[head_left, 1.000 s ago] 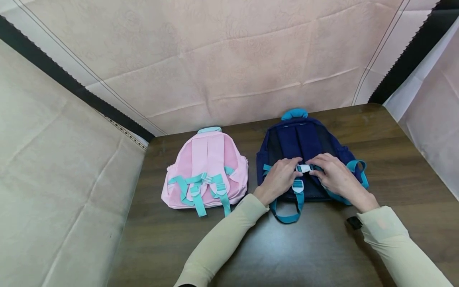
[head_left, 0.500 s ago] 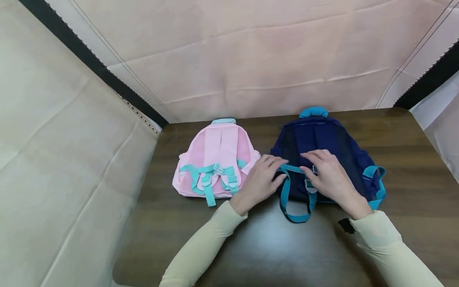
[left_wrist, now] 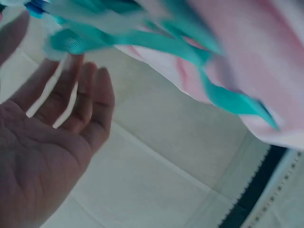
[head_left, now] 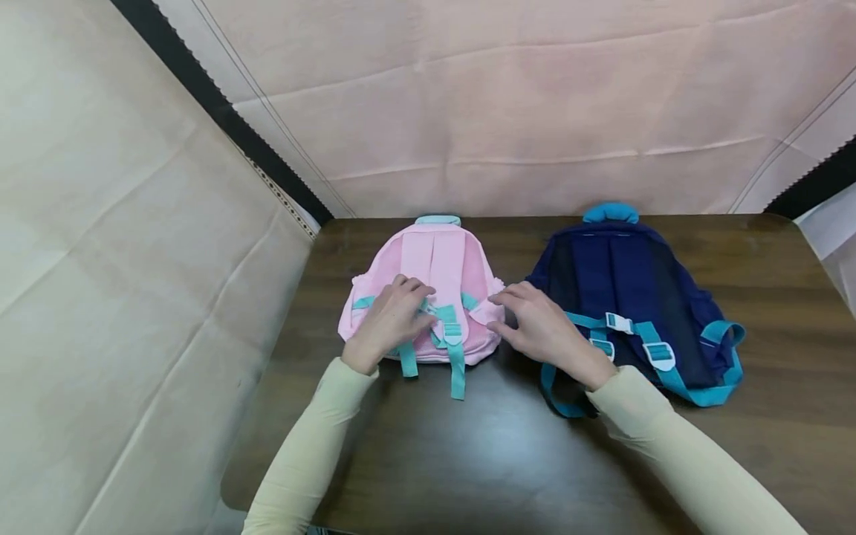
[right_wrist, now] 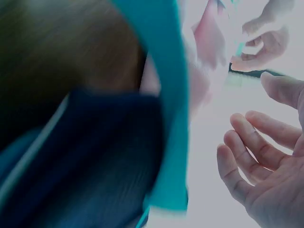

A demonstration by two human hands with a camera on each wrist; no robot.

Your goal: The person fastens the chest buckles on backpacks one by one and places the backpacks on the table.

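A small pink backpack [head_left: 431, 256] lies with its teal straps up. My left hand [head_left: 394, 312] is over its left side, fingertips close to the teal chest strap and its clip. In the left wrist view, the fingers of that hand [left_wrist: 61, 123] are loosely bent, near the blurred teal strap [left_wrist: 156, 45]. My right hand [head_left: 542, 331] reaches across the gap between the bags, thumb and fingers apart, at the pink bag's right edge. On the right lies a navy backpack [head_left: 611, 275]; its blue chest strap carries a white buckle [head_left: 618, 322], with strap on both sides of it.
Both bags lie on a dark wooden table [head_left: 435, 446], their handles toward its back edge. A blue strap loop [head_left: 565, 405] hangs from the navy bag onto the tabletop beneath my right forearm. Pale cloth walls [head_left: 535, 111] rise behind and to the left.
Both hands have left the navy backpack's buckle and moved left. The left hand has arrived over the pink backpack, the right beside it. The head view has turned left.
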